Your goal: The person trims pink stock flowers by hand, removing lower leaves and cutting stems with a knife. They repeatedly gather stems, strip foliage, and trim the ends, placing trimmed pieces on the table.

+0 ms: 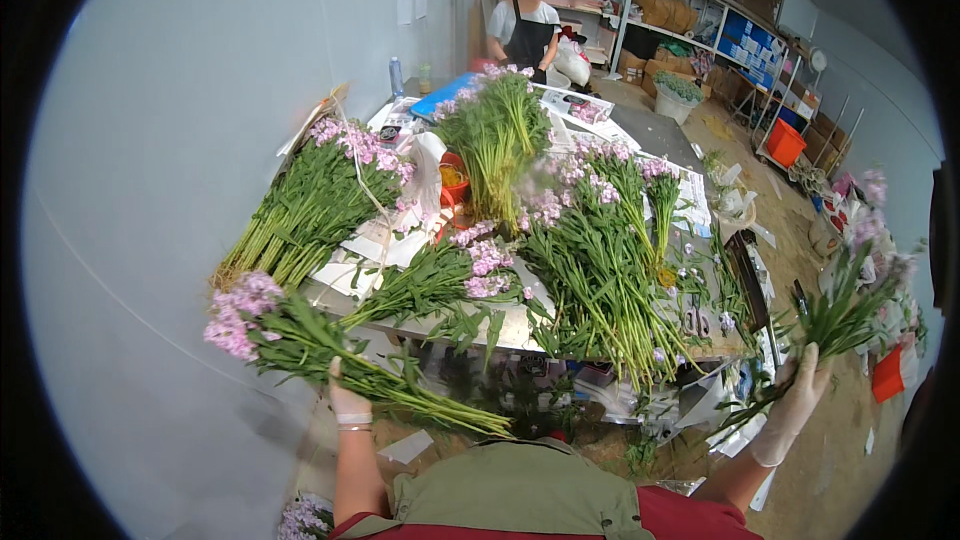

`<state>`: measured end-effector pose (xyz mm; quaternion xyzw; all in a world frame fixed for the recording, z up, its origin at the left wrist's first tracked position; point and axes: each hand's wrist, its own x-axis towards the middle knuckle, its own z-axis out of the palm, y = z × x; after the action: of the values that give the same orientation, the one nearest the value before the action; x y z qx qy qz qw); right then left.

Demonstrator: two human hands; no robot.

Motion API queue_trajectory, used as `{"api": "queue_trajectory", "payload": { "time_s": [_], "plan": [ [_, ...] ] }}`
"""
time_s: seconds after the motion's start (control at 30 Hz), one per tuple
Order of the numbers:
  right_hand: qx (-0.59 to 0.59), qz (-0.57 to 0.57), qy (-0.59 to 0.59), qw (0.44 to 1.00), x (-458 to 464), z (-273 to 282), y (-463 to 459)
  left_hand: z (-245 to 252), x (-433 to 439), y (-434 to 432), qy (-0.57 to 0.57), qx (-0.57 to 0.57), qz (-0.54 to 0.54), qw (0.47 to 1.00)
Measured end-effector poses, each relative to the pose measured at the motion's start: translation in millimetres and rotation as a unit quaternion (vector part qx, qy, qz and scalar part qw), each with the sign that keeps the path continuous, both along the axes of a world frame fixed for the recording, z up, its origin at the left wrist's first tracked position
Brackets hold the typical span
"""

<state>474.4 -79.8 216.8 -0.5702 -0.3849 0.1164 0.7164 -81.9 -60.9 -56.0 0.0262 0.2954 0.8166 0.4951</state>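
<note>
My left hand [349, 394], in a thin white glove, grips a bunch of pink-flowered stems [315, 341] that look like stock. Its blooms point left and the cut ends reach right, past the table's front edge. On the right, my gloved right hand [801, 390] holds a second leafy bunch [844, 307] upright and tilted, its pink heads blurred. Between my hands, a large pile of pink flower stems [600, 277] lies on the metal table [450, 326] with stem ends over the edge. A smaller bunch [427, 277] rests left of that pile.
Another heap of stems [307, 210] lies against the wall. Behind stand a blurred bunch [495, 142] and a red basket [453, 180]. Scissors [696, 322] lie at the table's right. Across the table is a person in an apron [525, 30]. Shelving [675, 30] fills the back right.
</note>
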Motion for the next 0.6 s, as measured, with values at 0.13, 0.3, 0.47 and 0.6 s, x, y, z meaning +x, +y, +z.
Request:
{"api": "queue_trajectory", "payload": {
  "time_s": [0.13, 0.3, 0.47, 0.6],
  "plan": [
    [0.000, -0.118, -0.162, 0.980, 16.3, 9.9, 46.7, 4.0, -13.2, -23.3, 0.049, 0.018, 0.010, 0.999],
    [-0.116, -0.044, -0.370, 0.921, -15.7, -22.9, 220.1, 12.6, 2.2, -28.2, 0.028, 0.035, 0.022, 0.999],
    [-0.355, 0.070, -0.543, 0.758, -110.4, -114.1, 290.3, 33.9, 28.0, -28.8, 0.073, 0.043, -0.013, 0.996],
    [-0.144, 0.477, -0.415, 0.761, -193.1, -169.0, 211.0, 49.3, 48.9, -29.4, 0.077, 0.030, -0.089, 0.993]
  ]
}}
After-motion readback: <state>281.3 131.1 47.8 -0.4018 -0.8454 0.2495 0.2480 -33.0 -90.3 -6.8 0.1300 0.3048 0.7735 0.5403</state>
